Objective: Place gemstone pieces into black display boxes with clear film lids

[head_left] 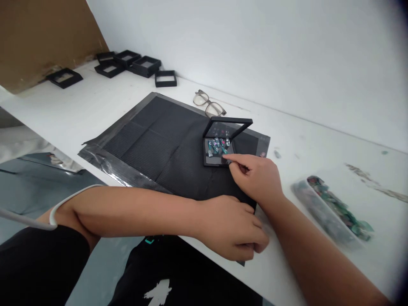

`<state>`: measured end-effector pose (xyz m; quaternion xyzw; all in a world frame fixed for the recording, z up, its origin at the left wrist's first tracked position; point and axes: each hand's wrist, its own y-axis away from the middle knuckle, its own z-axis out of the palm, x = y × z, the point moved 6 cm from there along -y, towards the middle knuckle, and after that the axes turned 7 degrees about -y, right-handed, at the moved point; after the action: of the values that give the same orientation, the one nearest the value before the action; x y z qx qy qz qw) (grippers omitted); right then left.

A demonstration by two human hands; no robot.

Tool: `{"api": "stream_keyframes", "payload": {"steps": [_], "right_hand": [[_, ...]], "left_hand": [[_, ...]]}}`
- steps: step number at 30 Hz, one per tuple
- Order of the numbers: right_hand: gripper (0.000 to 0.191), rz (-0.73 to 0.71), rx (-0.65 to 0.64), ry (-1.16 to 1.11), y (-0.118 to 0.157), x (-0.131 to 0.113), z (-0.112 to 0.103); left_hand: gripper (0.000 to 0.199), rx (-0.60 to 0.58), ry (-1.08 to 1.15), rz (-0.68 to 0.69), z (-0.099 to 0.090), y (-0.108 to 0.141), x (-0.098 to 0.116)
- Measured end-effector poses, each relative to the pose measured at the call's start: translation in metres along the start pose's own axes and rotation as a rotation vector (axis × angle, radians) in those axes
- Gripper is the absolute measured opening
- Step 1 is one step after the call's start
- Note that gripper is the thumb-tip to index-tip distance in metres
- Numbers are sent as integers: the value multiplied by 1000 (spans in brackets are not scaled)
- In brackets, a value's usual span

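Note:
A small black display case (212,160) lies with its clear lid (234,126) raised on a black mat (143,144). Several shiny teal, silver and pink pieces (216,145), shaped like decorated false nails, sit inside. My right hand (256,174) reaches over the case's front edge, its index fingertip at the near end of these pieces. Its thumb and other fingers are closed; anything pinched there is too small to make out. Nearer to me, my left hand (234,229) hangs curled over the mat's near corner, its fingers closed and their inside hidden.
A clear plastic box (331,212) of green pieces stands right of my right forearm. Eyeglasses (208,104) lie behind the mat. Several black frames (146,66) sit at the back left, near the white wall (255,46). Small pieces (276,154) lie right of the mat.

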<state>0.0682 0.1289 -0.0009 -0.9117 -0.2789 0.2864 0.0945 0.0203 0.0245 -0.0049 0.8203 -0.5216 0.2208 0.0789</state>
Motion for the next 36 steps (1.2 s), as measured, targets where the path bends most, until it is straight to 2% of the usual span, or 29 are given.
{"api": "stream_keyframes", "payload": {"steps": [10,15,19,30,36], "right_hand": [[40,-96,19,70,-3,-9,3],[40,-103,-52,170,-11,-15,11],[36,-71,-94,139,-15,-16,14],[30,85,-9,-146,-11,3,7],[31,156,-14,-198,-13,6,8]], "left_hand": [[22,-34,2,9,2,0,0],[23,-31,1,21,2,-1,0],[23,-17,6,35,3,-1,-1],[23,-49,-3,5,3,0,0],[24,-73,-14,4,4,1,-1]]}}
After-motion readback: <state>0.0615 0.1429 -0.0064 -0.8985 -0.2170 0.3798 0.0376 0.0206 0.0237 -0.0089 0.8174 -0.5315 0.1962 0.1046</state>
